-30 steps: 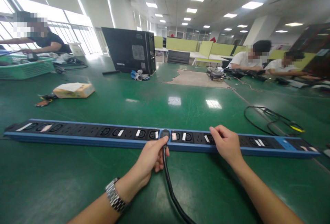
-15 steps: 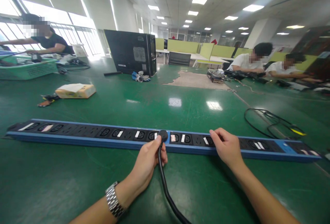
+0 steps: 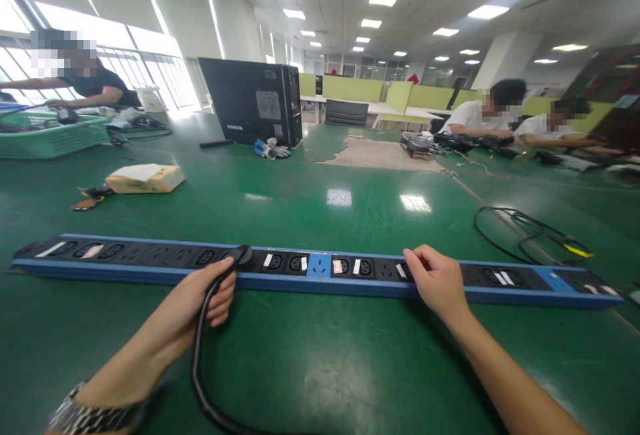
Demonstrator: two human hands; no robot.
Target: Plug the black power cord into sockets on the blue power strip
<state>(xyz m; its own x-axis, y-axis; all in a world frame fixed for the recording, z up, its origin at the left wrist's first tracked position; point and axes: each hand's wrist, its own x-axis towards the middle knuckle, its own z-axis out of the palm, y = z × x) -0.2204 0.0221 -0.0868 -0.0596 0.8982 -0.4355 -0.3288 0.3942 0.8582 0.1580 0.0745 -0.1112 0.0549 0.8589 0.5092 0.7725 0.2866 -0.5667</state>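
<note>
A long blue and black power strip with several sockets lies across the green table in front of me. My left hand grips a black plug with its thick black cable curving down toward me. The plug sits over a socket left of the strip's blue middle section. My right hand rests on the strip right of the middle, fingers pressing on it.
A black computer tower stands at the back. A yellow box lies to the left, a green basket far left. Loose black cables lie at right. Other people sit at the left and right edges.
My left hand has moved the plug leftward from the strip's middle to a socket further left. The blue middle section is uncovered. My right hand has stayed put.
</note>
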